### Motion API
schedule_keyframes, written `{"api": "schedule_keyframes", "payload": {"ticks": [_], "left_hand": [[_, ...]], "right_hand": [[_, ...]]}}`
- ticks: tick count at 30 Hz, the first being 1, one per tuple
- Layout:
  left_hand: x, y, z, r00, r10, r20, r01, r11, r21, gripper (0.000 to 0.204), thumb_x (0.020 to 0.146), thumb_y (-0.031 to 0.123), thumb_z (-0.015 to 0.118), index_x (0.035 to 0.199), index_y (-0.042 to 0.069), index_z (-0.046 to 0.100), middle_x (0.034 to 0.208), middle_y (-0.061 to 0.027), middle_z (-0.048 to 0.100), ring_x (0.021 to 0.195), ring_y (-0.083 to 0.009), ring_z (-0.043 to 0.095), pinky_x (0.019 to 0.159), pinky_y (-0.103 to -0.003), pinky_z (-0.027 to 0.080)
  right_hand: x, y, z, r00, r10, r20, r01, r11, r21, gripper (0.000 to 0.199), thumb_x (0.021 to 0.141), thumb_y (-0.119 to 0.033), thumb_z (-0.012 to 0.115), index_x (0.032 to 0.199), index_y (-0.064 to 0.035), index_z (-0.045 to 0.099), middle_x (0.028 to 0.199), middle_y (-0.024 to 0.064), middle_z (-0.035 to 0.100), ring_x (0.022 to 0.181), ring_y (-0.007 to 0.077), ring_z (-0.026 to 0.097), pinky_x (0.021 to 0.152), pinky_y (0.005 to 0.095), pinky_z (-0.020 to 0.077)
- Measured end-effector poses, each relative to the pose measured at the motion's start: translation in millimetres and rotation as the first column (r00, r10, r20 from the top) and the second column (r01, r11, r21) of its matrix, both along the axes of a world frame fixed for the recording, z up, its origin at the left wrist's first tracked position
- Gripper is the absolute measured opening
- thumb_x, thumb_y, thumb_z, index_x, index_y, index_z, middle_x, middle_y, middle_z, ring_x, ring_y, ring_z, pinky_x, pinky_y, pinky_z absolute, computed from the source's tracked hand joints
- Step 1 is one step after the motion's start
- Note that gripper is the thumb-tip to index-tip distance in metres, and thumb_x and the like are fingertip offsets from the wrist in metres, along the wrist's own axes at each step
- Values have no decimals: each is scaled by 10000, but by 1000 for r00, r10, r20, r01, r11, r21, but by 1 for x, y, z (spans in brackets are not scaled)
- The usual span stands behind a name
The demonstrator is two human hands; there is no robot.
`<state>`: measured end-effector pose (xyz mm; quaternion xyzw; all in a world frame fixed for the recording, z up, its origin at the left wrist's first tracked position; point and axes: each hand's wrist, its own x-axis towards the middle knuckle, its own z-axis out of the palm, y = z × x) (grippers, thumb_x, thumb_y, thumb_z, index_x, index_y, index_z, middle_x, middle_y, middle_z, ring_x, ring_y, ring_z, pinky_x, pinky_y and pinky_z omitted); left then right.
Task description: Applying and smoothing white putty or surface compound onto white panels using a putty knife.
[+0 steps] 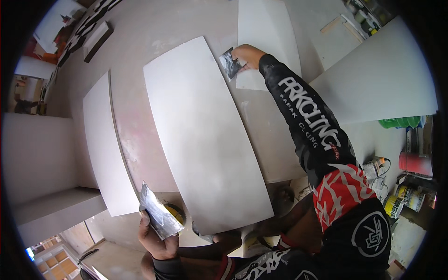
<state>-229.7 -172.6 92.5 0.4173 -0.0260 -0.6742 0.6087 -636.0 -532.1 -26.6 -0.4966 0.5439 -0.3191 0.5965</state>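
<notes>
My left hand (158, 239) grips a thin metal filler spreader (160, 212), its shiny face tilted up, near the bottom corner of the narrow white panel. With my arm stretched far out, my right hand (247, 57) is closed on a second metal spreader (229, 64), which has grey smears on it. That blade is just off the right edge of the large white panel (205, 135), close to its far end. The panel lies lengthwise in front of me, its near end above my legs. Its surface looks smooth with faint grey patches.
The narrow white panel (105, 144) lies to the left. Another white panel (268, 28) is at the far right, and a large pale board (378, 74) stands beyond my right arm. Tins (394, 205), a red container (415, 163) and a green object (399, 122) crowd the right side.
</notes>
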Motion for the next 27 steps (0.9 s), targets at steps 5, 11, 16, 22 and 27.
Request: {"api": "schedule_keyframes", "payload": {"ticks": [5,11,16,22,27], "left_hand": [[7,5,-6,998,23,-59,-22,1000,16,393,918,243,599,1243,30,542,1151,-109,641,1054,-270,617,943,-430,482],[4,7,-8,999,37,-24,-36,998,44,388,913,240,601,1235,29,550,1150,-102,643,1060,-276,617,950,-437,476],[-3,7,-1,998,58,-35,-58,998,14,383,913,232,593,1232,24,551,1149,-111,642,1060,-280,618,949,-440,479],[-12,3,1,998,34,-50,-34,999,7,385,917,227,579,1243,27,532,1152,-114,637,1040,-281,628,914,-437,509],[-1,10,-15,990,-17,-138,15,1000,-19,368,922,216,572,1243,38,534,1162,-104,642,1048,-273,634,895,-434,528]], "right_hand": [[19,-11,9,994,-83,-70,100,952,289,258,849,-49,571,1089,19,507,1124,111,457,1121,273,532,814,403,605],[7,-21,-18,984,66,-163,-42,989,144,414,745,146,653,1102,-26,531,1144,83,489,1117,242,526,749,395,616],[11,-13,-22,571,266,-777,-691,667,-279,411,729,139,675,1084,-22,545,1182,98,489,1112,264,525,776,377,613],[-27,-3,-37,855,227,-466,-454,762,-461,250,854,-24,536,1103,-7,550,1245,111,463,1123,271,514,842,425,577],[7,13,3,991,-85,108,109,965,-238,263,896,-38,555,1155,4,572,1172,126,608,1024,201,588,870,347,522]]}}
